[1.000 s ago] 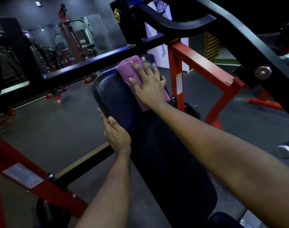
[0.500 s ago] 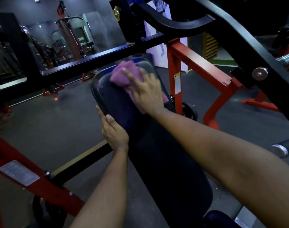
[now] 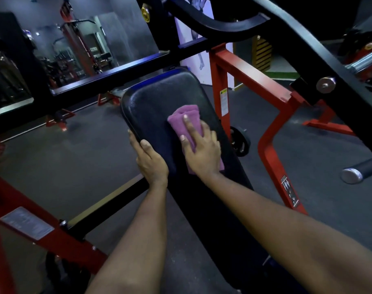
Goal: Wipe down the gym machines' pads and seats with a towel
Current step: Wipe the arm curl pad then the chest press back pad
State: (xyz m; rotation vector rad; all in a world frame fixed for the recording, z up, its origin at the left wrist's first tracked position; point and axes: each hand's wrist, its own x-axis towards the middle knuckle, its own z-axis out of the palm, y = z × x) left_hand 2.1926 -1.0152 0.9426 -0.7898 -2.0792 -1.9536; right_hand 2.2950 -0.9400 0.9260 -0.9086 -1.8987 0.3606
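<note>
A long black padded backrest (image 3: 159, 96) slants away from me in the middle of the view. A folded purple towel (image 3: 186, 116) lies on its upper half. My right hand (image 3: 202, 149) presses flat on the towel, fingers spread over it. My left hand (image 3: 151, 158) grips the pad's left edge just beside the right hand, thumb on top of the pad. The pad's top end above the towel is bare and slightly shiny.
Red frame tubes (image 3: 250, 75) rise to the right of the pad, and a black machine arm (image 3: 308, 45) crosses overhead. A chrome-capped handle (image 3: 352, 175) sticks out at right. A weight plate (image 3: 240, 141) sits behind the pad. A red beam (image 3: 43, 228) lies lower left. Dark rubber floor surrounds everything.
My right hand has dragged the towel from the pad's top end down toward me, to about the pad's upper middle. The left hand has kept its grip on the left edge.
</note>
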